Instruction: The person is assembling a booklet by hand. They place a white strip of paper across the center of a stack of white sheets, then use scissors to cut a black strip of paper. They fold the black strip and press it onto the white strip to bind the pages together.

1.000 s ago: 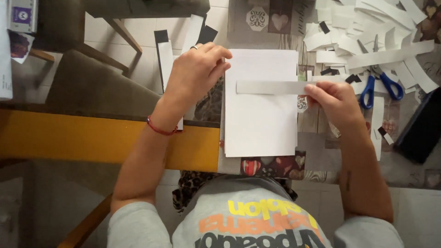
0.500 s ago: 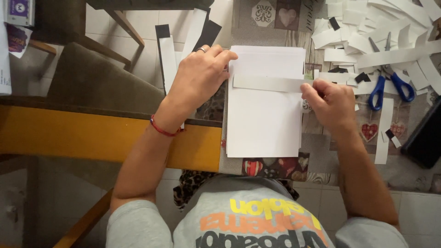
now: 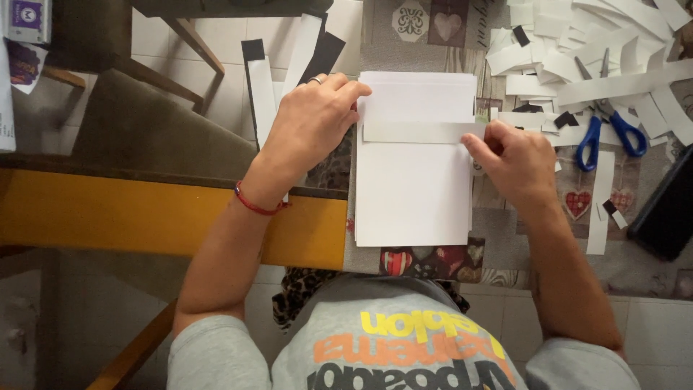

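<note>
White sheet of card (image 3: 413, 188) lies flat on the worktop (image 3: 498, 231), square to the person, its near edge close to the worktop's front edge. A narrow white paper strip (image 3: 419, 131) runs across it, about a third of the way down from the far edge, level and touching the sheet.

Left hand (image 3: 314, 123), ring on one finger, red thread band at the wrist, rests at the sheet's far left corner; fingers (image 3: 354, 92) loosely curled, tips pressing on the sheet's edge, nothing gripped. Right hand (image 3: 516, 160) sits at the strip's right end; fingers bent inward and pinched on that end, holding it down against the sheet.

Further right: blue-handled scissors (image 3: 603, 126) lying among a heap of cut white strips (image 3: 577, 58), with small black offcuts scattered between. Black and white strips (image 3: 263, 87) overhang the worktop's left side. Patterned cloth with hearts covers the worktop. A dark flat object (image 3: 664, 209) lies at the far right edge.
</note>
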